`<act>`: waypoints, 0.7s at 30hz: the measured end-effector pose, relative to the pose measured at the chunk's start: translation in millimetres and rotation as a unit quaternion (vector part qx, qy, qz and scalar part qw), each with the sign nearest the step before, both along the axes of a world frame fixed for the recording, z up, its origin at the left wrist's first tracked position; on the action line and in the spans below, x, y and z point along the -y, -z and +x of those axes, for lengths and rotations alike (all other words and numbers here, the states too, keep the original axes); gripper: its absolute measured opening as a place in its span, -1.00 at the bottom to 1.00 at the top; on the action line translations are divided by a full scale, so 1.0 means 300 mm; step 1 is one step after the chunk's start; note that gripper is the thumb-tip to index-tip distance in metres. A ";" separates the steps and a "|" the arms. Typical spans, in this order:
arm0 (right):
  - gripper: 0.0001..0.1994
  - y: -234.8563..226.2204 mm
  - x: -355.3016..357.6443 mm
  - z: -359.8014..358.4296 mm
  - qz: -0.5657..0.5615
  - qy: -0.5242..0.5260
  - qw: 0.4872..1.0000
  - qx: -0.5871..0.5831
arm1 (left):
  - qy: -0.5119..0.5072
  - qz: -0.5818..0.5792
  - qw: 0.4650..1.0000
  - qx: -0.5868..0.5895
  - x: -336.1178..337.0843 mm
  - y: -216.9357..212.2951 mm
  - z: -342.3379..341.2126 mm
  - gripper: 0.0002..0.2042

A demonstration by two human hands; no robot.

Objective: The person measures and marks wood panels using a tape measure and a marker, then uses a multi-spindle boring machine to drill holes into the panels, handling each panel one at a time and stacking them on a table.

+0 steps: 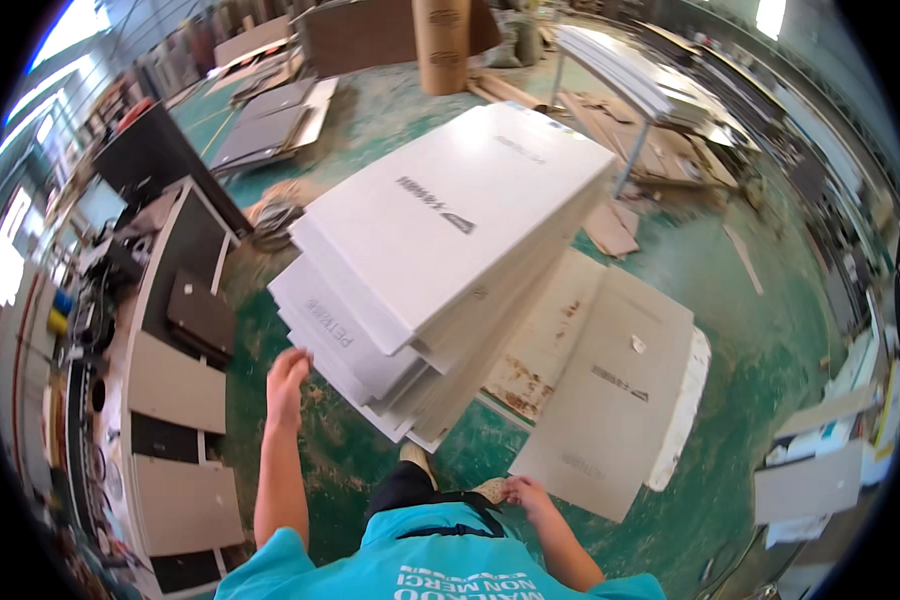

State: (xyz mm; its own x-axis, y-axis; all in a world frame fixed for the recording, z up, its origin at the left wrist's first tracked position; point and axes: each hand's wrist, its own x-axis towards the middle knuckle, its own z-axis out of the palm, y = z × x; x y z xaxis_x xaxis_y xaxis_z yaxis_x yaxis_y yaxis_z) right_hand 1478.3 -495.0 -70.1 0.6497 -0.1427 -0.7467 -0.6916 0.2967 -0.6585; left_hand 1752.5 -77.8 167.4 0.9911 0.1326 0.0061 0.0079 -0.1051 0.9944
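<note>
A tall stack of white panels (460,190) rises in front of me, its layers unevenly shifted and the top sheet printed with dark marks. My left hand (288,372) hangs by the stack's near left corner. Its fingers are loosely bent, and I see nothing in them; whether the fingertips touch the lower panels is unclear. To the right, a large grey panel (610,390) lies low beside the stack, over a stained, pale board (542,345). My right hand (526,492) is close to its near left corner, fingers partly spread and no object visible in them.
Along the left runs a long bench-like unit (180,395) with grey panels. Further off are a pile of dark boards (270,125), a brown cardboard roll (442,45) and a metal-legged table (615,70). Board scraps (610,228) lie on the green floor (760,330).
</note>
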 end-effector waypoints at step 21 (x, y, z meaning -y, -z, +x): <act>-0.25 -0.805 -0.216 0.990 -0.045 0.257 0.919 0.294 | 0.066 0.456 0.887 0.020 0.008 -0.098 0.794 -0.41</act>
State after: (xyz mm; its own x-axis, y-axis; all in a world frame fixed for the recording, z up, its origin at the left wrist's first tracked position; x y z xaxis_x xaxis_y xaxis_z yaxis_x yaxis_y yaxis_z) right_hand 1775.1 -430.2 171.5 0.7664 -0.5887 -0.2570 0.0092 0.4101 -0.9120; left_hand 1990.8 -80.1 197.0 0.9943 -0.0625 0.0860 -0.0971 -0.8639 0.4942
